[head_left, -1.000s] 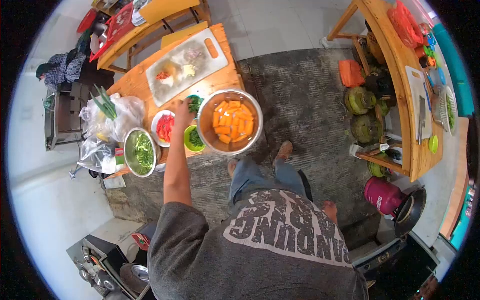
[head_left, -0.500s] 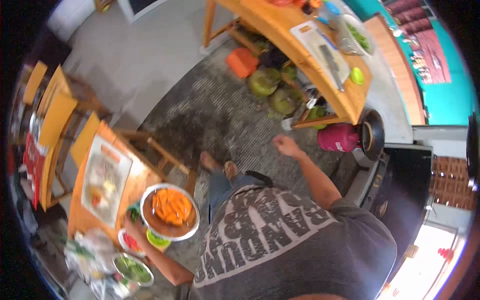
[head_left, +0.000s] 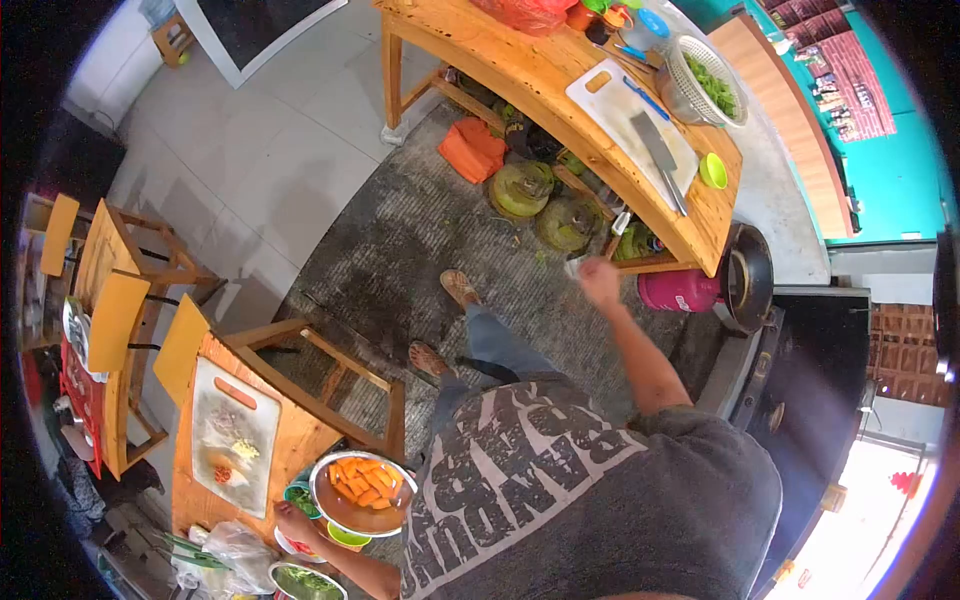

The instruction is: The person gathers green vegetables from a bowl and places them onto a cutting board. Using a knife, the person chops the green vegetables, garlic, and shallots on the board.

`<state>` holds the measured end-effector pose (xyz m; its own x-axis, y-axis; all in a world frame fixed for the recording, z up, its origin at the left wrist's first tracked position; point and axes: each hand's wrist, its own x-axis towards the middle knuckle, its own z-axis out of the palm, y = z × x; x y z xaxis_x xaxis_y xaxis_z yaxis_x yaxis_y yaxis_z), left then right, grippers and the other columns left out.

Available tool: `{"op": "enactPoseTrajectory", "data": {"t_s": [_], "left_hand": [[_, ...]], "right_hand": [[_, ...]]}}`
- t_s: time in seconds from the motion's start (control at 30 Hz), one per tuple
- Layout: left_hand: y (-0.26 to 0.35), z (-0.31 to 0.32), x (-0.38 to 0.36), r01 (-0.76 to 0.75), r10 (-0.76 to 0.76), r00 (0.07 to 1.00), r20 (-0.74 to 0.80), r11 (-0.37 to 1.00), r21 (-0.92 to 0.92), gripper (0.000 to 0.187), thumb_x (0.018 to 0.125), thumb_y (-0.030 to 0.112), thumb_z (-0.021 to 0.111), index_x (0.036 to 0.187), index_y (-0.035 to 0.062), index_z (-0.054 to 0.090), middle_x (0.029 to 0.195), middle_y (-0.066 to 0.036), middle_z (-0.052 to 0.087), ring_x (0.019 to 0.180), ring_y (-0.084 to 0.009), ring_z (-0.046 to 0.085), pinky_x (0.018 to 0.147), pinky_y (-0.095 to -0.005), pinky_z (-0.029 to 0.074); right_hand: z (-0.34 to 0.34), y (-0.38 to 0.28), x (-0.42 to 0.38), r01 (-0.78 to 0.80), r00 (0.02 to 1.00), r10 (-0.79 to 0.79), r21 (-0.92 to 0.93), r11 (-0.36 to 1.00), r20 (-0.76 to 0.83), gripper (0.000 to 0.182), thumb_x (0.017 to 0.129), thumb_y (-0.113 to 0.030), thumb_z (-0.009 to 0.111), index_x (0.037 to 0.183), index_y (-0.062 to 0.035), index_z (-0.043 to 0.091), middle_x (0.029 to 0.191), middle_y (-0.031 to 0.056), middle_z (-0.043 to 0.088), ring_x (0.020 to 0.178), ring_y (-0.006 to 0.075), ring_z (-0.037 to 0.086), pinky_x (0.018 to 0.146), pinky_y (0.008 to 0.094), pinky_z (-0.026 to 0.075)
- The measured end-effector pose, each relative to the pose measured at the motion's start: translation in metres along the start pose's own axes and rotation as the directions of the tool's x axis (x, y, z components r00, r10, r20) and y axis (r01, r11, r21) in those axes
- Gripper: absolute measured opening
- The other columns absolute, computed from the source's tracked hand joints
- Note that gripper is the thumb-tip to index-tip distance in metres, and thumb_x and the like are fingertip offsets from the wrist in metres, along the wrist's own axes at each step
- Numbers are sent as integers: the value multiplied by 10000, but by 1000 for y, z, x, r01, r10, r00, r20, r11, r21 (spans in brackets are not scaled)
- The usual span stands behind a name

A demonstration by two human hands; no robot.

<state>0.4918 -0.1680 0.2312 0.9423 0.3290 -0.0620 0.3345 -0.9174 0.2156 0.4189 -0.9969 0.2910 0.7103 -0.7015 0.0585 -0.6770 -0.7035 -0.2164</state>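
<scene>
My left hand (head_left: 292, 522) is low over the wooden table at the left, beside a small teal bowl (head_left: 301, 499) of green leaves; its fingertips are hard to make out. Close by is a metal bowl (head_left: 318, 480) of cut orange pieces (head_left: 364, 482). A lime-green bowl (head_left: 349, 538) and a white bowl with something red (head_left: 290, 546) sit partly under my forearm and the metal bowl. My right hand (head_left: 602, 284) hangs over the floor, loosely curled, slightly blurred and with nothing visible in it, near the far table's corner.
A chopping board (head_left: 262, 450) with small chopped heaps lies on the left table. The far table (head_left: 440, 50) bears another board (head_left: 600, 95), a cleaver (head_left: 655, 145), a basket of greens (head_left: 690, 110) and a lime cup (head_left: 713, 170). Below are gas cylinders (head_left: 522, 188) and a pink one (head_left: 680, 291).
The view has shifted, and the left table appears lower. My feet have changed position. My left hand stays by the bowls; my right hand has swung slightly toward the far table.
</scene>
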Motion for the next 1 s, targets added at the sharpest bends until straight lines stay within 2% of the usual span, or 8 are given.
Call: {"op": "enactPoseTrajectory", "data": {"t_s": [0.1,0.17,0.2,0.23,0.27,0.3,0.5,1.0], "left_hand": [[12,-5,-7,42,-42,999,26,999,-27,178,844,147,559,959,58,661,874,-160,695,748,-345,664,675,-455,508],[27,-16,-12,148,-157,977,144,987,70,278,872,168,566,1120,62,632,1025,-149,685,884,-307,669,774,-429,510],[47,-33,-16,232,-271,935,227,955,187,361,892,177,565,1233,62,598,1150,-141,668,994,-277,666,847,-407,505],[60,-46,-27,140,-145,977,158,989,42,554,880,466,625,1273,76,588,1212,-150,644,1061,-289,634,849,-401,508],[49,-35,-41,106,-107,994,36,994,35,554,915,413,589,1352,85,504,1290,-135,600,1108,-277,611,897,-381,495],[135,-81,-39,229,-382,904,193,813,535,503,939,377,562,1338,82,482,1279,-115,600,1070,-252,622,899,-350,500],[123,-13,-57,607,-615,786,-67,787,-107,449,705,261,751,1111,83,681,1046,-217,676,985,-404,636,893,-457,494],[161,-3,-52,853,-868,461,-184,491,-177,381,700,172,661,1068,87,713,1004,-154,720,974,-308,681,868,-383,522]], "right_hand": [[-56,61,82,24,866,-139,-237,971,-481,280,807,-282,665,950,-41,668,883,184,652,852,383,626,765,466,491],[-85,96,129,-338,748,112,-230,913,-654,340,790,-332,685,958,-37,667,877,157,660,822,367,634,754,478,503],[-98,145,150,-131,751,-170,-396,909,-639,304,828,-298,653,973,-31,667,866,140,672,804,352,652,711,489,514],[-107,160,175,-145,787,-110,-355,923,-607,302,829,-297,651,974,-32,667,869,140,672,806,351,652,711,488,515],[-112,171,191,-187,832,-17,-309,932,-554,301,831,-296,650,975,-32,667,871,139,673,808,351,653,711,487,516],[-112,176,211,-203,869,43,-276,940,-492,299,833,-294,648,977,-33,668,874,139,674,809,350,653,711,486,516],[-58,123,293,-189,930,127,-152,970,-345,290,842,-285,638,984,-35,669,890,135,678,821,345,657,710,480,521],[4,-9,303,-66,988,60,-34,997,-146,269,866,-263,612,1003,-40,674,928,127,688,849,334,664,707,465,531]]}}
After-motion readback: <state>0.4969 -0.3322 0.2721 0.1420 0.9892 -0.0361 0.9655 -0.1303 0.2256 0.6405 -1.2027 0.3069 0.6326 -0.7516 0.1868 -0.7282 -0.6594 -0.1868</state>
